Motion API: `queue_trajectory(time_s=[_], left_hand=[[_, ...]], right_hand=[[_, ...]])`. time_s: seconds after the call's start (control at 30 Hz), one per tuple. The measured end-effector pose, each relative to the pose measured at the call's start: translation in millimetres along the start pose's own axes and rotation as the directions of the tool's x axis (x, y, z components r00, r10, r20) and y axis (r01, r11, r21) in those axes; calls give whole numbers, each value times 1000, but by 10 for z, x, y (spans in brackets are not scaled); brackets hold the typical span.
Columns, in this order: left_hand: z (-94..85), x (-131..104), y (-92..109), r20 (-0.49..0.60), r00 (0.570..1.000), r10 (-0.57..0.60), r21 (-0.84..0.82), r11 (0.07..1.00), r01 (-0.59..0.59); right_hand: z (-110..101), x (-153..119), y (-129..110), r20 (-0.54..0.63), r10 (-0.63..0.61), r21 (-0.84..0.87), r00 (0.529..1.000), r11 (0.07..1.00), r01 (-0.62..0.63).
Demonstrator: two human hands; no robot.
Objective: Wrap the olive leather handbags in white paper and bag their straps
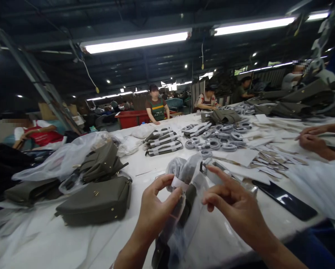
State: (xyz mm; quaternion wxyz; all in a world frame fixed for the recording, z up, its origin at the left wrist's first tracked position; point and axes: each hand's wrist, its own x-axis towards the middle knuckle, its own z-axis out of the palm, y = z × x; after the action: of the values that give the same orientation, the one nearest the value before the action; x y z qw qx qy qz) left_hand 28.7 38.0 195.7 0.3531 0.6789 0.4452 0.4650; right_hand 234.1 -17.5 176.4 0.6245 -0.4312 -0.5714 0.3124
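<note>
1. Left hand (158, 201): thumb and fingers closed in a pinch on the white band (180, 184) around a plastic-wrapped strap bundle (179, 167). Coiled end rises just beyond the fingertips; olive length (189, 198) hangs below, between the two hands.
2. Right hand (231, 200): just right of the bundle, index finger extended, other fingers curled towards the thumb. Cannot tell whether the fingertips grip the clear wrapping.
3. Black glossy slab (285, 200) flat on the white table (135, 203), right of the right hand.
4. Olive bag (96, 201) left of the left hand, well apart from it; second olive bag (100, 162) behind, beside clear plastic sheeting (63, 155).
5. Further across: wrapped straps (164, 142) in a row, grey coils (229, 145), paper strips (279, 160). Co-worker's hands (314, 138) at far right.
6. Beyond the table: person in green apron (157, 110), red bin (132, 119); tube lights (139, 43) overhead.
</note>
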Motion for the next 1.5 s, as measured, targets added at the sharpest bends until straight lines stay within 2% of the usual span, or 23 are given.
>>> queue_trajectory(time_s=[0.1, 0.2, 0.3, 0.4, 0.53, 0.67, 0.73, 0.8, 0.87, 0.9, 1.03, 1.13, 1.2, 1.3, 1.4, 1.47, 1.5], left_hand=[[11, -26, 43, -18, 999, 40, 27, 999, -40], [28, -58, 48, -41, 995, 95, 69, 993, -92], [41, -83, 40, -77, 982, 174, 124, 979, -164], [33, -90, 57, -88, 974, 208, 140, 971, -195], [-14, -69, 121, -36, 995, 88, 43, 995, -86], [-39, -36, 146, 136, 990, -28, -231, 971, 59], [-39, -25, 125, 205, 976, -71, -356, 924, 142], [-39, -22, 96, 183, 978, -98, -377, 912, 162], [-38, -26, 77, 126, 988, -87, -304, 945, 122], [-33, -31, 75, 93, 993, -69, -241, 966, 89], [22, -77, 115, 8, 997, 76, 39, 996, -76], [85, -125, 146, -48, 982, 181, 150, 974, -172], [112, -152, 146, -89, 982, 169, 161, 975, -154], [102, -154, 105, -124, 990, 72, 129, 990, -56], [16, -90, 22, -52, 996, -74, 38, 996, 76], [-73, -22, -50, 23, 987, -162, -43, 986, 162], [-119, 12, -90, 51, 979, -198, -78, 976, 202]], right_hand=[[214, 98, -119, 48, -10, -58, 999, 998, 13], [327, 163, -178, 40, -10, -168, 999, 986, 16], [359, 198, -220, 32, 32, -251, 999, 968, -23], [331, 232, -227, 46, 144, -269, 989, 955, -126], [267, 306, -87, 55, 250, -245, 967, 942, -229], [232, 370, 176, 114, 184, -47, 976, 983, -180], [222, 367, 272, 48, 155, -68, 987, 986, -152], [219, 323, 304, -93, 144, -153, 985, 976, -157], [235, 246, 268, -185, 129, -186, 974, 969, -163], [254, 202, 230, -179, 128, -170, 975, 972, -159], [387, 99, 32, -25, 138, -25, 990, 990, -139], [482, 132, -44, -35, 127, 30, 991, 992, -126], [501, 171, -46, -41, 125, 29, 991, 992, -124], [417, 218, -35, 40, 84, -88, 996, 993, -80], [125, 292, 20, 224, 61, -148, 973, 989, -28], [-223, 399, 154, 201, 90, -204, 976, 978, -48], [-442, 473, 260, 120, 114, -272, 986, 959, -78]])
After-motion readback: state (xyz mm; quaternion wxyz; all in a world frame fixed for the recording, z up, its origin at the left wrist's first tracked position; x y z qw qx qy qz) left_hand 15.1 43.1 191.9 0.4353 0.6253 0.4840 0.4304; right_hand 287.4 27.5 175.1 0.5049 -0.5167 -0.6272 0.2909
